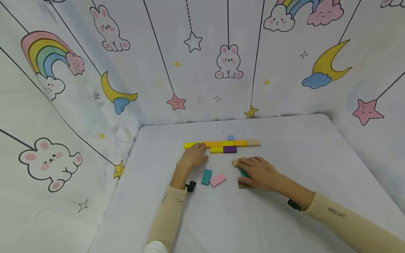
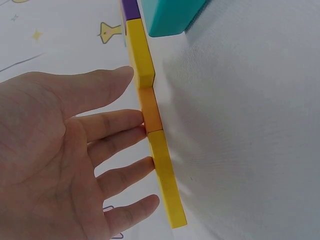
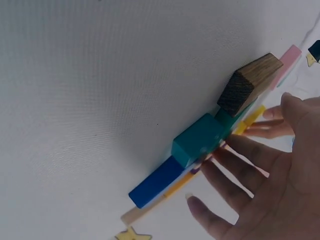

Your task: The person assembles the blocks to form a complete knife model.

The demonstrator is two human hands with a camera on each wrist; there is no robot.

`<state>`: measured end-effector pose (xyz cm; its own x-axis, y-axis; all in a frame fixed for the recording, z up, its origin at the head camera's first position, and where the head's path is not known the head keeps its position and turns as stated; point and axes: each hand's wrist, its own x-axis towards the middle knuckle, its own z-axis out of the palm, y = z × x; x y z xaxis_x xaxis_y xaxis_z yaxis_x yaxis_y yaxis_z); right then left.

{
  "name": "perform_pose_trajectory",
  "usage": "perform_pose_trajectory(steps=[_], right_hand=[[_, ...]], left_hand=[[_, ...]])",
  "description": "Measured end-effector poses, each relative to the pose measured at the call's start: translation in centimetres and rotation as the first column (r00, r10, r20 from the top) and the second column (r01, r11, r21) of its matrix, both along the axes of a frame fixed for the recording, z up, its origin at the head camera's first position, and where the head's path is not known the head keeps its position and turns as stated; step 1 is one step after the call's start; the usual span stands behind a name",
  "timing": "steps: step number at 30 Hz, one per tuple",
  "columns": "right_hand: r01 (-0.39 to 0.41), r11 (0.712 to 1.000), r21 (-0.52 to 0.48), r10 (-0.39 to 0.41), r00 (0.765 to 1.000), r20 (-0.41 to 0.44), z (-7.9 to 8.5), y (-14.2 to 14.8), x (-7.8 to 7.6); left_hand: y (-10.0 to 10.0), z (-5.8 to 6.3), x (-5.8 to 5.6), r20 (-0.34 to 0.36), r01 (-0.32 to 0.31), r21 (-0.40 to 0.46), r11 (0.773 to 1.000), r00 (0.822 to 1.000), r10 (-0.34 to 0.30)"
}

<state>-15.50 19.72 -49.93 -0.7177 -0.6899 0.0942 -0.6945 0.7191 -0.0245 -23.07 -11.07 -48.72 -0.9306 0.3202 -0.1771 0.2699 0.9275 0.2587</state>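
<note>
My left hand (image 1: 192, 155) reaches to a row of flat blocks. Its fingers are nearly straight, fingertips at an orange block (image 2: 151, 108) and the yellow block (image 2: 169, 180) that ends the row. Beside its thumb lies another yellow block (image 2: 141, 52), followed by a purple block (image 1: 230, 149). My right hand (image 1: 261, 173) lies over a small cluster, fingers extended against a teal block (image 3: 200, 140). Around it are a dark brown block (image 3: 250, 82), a blue block (image 3: 156, 182) and a pale wooden block (image 1: 235, 162); the hand partly covers them in the head view.
Between the hands lie a second teal block (image 1: 206, 177) and a pink block (image 1: 218, 180). A light blue block (image 1: 231, 137) stands behind the row, which ends at right in a beige block (image 1: 254, 142). Printed curtains surround the white table (image 1: 221, 218).
</note>
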Motion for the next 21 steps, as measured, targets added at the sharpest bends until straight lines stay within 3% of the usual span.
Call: perform_pose_trajectory(steps=[7,21], right_hand=[[0.018,1.0,-0.022,-0.018,1.0,0.008,0.17,0.15,-0.06],[0.133,0.991,-0.013,-0.132,0.99,0.042,0.07,0.62,-0.59]], left_hand=[[0.02,0.04,0.02,0.001,-0.002,-0.001,1.0,1.0,0.002],[-0.04,-0.08,-0.08,-0.009,0.006,-0.007,1.0,1.0,-0.006]])
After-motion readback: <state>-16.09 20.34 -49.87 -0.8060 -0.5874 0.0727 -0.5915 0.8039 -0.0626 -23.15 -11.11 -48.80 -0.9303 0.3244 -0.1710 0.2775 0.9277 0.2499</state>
